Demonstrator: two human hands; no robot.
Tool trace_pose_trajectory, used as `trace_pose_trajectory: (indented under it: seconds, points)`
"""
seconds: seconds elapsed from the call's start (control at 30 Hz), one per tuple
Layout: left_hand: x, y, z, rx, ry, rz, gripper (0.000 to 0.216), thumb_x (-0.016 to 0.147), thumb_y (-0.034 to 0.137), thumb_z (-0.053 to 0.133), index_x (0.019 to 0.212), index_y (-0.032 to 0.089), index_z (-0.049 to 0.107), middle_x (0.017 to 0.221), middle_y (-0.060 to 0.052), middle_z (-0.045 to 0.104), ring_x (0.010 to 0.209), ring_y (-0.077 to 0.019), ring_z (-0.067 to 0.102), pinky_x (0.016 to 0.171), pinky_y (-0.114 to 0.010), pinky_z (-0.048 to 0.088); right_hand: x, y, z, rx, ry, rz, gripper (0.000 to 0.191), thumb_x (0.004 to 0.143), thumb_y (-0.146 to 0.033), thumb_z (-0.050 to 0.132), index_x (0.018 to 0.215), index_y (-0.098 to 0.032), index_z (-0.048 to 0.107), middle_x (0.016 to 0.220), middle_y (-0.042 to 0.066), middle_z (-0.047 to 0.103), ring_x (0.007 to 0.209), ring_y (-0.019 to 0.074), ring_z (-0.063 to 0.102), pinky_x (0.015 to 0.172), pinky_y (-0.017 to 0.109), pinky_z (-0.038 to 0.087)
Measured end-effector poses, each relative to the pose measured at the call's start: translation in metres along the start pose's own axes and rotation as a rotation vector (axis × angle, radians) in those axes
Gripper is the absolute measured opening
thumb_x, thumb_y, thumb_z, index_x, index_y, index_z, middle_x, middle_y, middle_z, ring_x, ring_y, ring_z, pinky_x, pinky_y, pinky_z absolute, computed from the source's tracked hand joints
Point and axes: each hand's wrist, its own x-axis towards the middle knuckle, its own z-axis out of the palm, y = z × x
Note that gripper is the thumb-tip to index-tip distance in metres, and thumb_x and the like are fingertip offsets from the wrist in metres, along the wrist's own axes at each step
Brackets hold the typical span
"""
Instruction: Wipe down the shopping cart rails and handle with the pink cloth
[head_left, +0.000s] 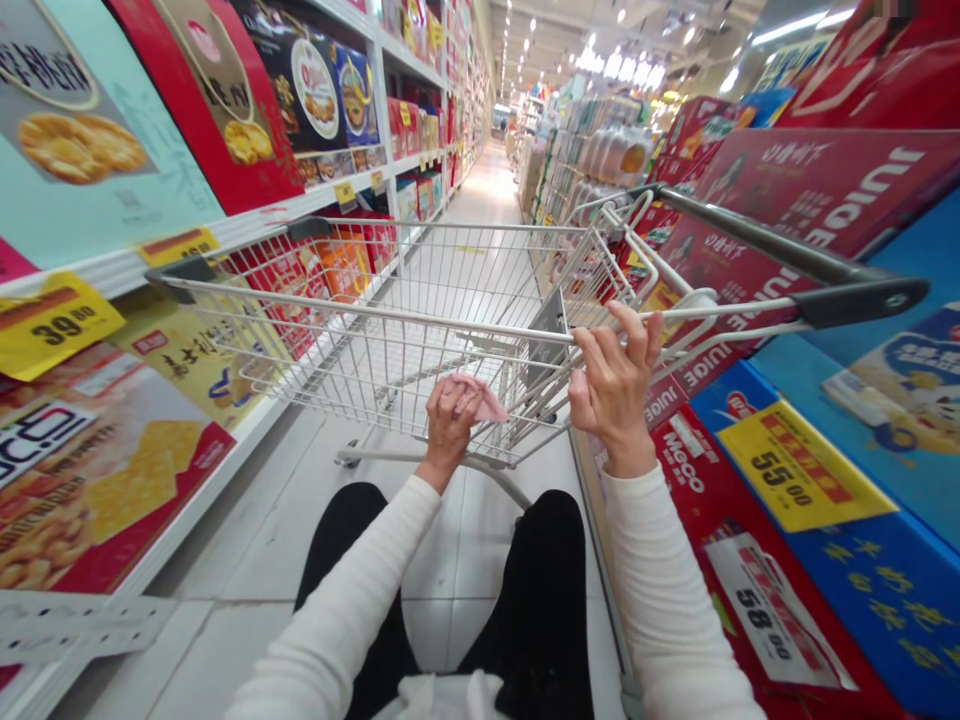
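Note:
A wire shopping cart stands sideways in front of my knees, its handle with dark end pieces off to the right. My left hand is closed around a crumpled pink cloth, which lies against the lower wires of the cart's near side. Higher up and to the right, my right hand grips the cart's upper side rail near the handle end. Its fingers are bent over the rail, and some are partly raised. A grey panel shows inside the cart behind the wires.
Shelves with boxed biscuits and a yellow price tag line the left side. Stacked red cartons and blue cartons stand close on the right. Between them a tiled aisle runs into the distance.

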Motion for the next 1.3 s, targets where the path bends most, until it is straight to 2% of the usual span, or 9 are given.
trace_pose_trajectory:
  seconds: [0.1, 0.2, 0.37, 0.6, 0.77, 0.9, 1.03, 1.17, 1.3]
  points:
    - [-0.004, 0.002, -0.008, 0.021, -0.029, -0.036, 0.031, 0.097, 0.02, 0.057, 0.123, 0.032, 0.067, 0.125, -0.009, 0.06, 0.138, -0.0262, 0.047, 0.114, -0.048, 0.044, -0.003, -0.001, 0.002, 0.016, 0.015, 0.005, 0.053, 0.079, -0.027, 0.039, 0.126, -0.017, 0.061, 0.108, 0.008, 0.068, 0.144, 0.0292, 0.04, 0.127, 0.056, 0.016]
    - [0.025, 0.02, -0.01, 0.003, 0.046, -0.042, 0.032, 0.097, 0.022, 0.057, 0.126, 0.032, 0.065, 0.133, -0.01, 0.056, 0.142, -0.0297, 0.042, 0.114, -0.054, 0.043, -0.008, -0.005, 0.006, 0.04, 0.017, 0.005, 0.061, 0.08, -0.024, 0.038, 0.139, -0.014, 0.054, 0.124, 0.01, 0.065, 0.145, 0.0287, 0.038, 0.125, 0.056, 0.023]
    - [0.057, 0.06, 0.011, -0.134, -0.056, 0.072, 0.035, 0.098, 0.02, 0.057, 0.128, 0.035, 0.062, 0.138, -0.006, 0.058, 0.149, -0.0265, 0.037, 0.12, -0.052, 0.04, -0.018, -0.015, 0.012, 0.003, 0.156, 0.125, 0.055, 0.085, -0.021, 0.04, 0.136, -0.02, 0.06, 0.154, 0.014, 0.04, 0.149, 0.0358, 0.026, 0.116, 0.059, 0.035]
    - [-0.019, 0.043, 0.015, -0.009, -0.113, 0.186, 0.033, 0.098, 0.012, 0.054, 0.126, 0.027, 0.064, 0.125, -0.007, 0.069, 0.139, -0.0205, 0.052, 0.111, -0.039, 0.053, -0.017, -0.023, 0.013, -0.003, 0.155, 0.263, 0.054, 0.085, -0.018, 0.043, 0.136, -0.027, 0.061, 0.162, 0.013, 0.021, 0.146, 0.0406, 0.032, 0.111, 0.073, 0.027]
    - [-0.013, 0.03, 0.0, 0.055, -0.086, 0.194, 0.036, 0.098, 0.013, 0.054, 0.13, 0.027, 0.062, 0.127, -0.008, 0.067, 0.147, -0.0222, 0.042, 0.114, -0.04, 0.05, -0.026, -0.034, 0.02, 0.02, 0.187, 0.316, 0.053, 0.086, -0.02, 0.044, 0.137, -0.025, 0.057, 0.157, 0.017, 0.026, 0.136, 0.0382, 0.046, 0.111, 0.074, 0.024]
    - [0.011, 0.026, 0.005, 0.059, 0.025, 0.091, 0.039, 0.098, 0.014, 0.055, 0.132, 0.031, 0.061, 0.13, -0.009, 0.064, 0.15, -0.0276, 0.037, 0.115, -0.048, 0.047, -0.053, -0.049, 0.035, 0.028, 0.263, 0.286, 0.046, 0.086, -0.017, 0.046, 0.13, -0.021, 0.058, 0.138, 0.018, 0.048, 0.13, 0.0312, 0.051, 0.113, 0.061, 0.032]
    - [-0.02, 0.009, 0.01, 0.057, -0.1, 0.07, 0.034, 0.099, 0.019, 0.052, 0.129, 0.03, 0.064, 0.128, -0.009, 0.066, 0.143, -0.0269, 0.047, 0.112, -0.046, 0.051, -0.088, -0.065, 0.055, 0.11, 0.104, 0.222, 0.046, 0.084, -0.01, 0.044, 0.127, -0.016, 0.056, 0.121, 0.015, 0.065, 0.12, 0.0228, 0.06, 0.113, 0.048, 0.034]
    - [-0.064, -0.006, 0.003, -0.003, -0.192, 0.038, 0.034, 0.098, 0.018, 0.055, 0.129, 0.029, 0.065, 0.126, -0.01, 0.067, 0.141, -0.0257, 0.049, 0.111, -0.044, 0.052, -0.118, -0.077, 0.071, 0.132, -0.026, 0.242, 0.046, 0.083, -0.009, 0.044, 0.126, -0.017, 0.058, 0.127, 0.016, 0.067, 0.125, 0.0224, 0.061, 0.115, 0.047, 0.03]
    - [-0.06, -0.004, -0.001, 0.007, -0.15, 0.049, 0.04, 0.098, 0.016, 0.054, 0.133, 0.031, 0.062, 0.129, -0.01, 0.065, 0.145, -0.0264, 0.044, 0.113, -0.045, 0.05, -0.135, -0.086, 0.081, 0.127, -0.065, 0.37, 0.047, 0.082, -0.011, 0.045, 0.127, -0.018, 0.059, 0.128, 0.017, 0.067, 0.125, 0.0256, 0.06, 0.115, 0.05, 0.03]
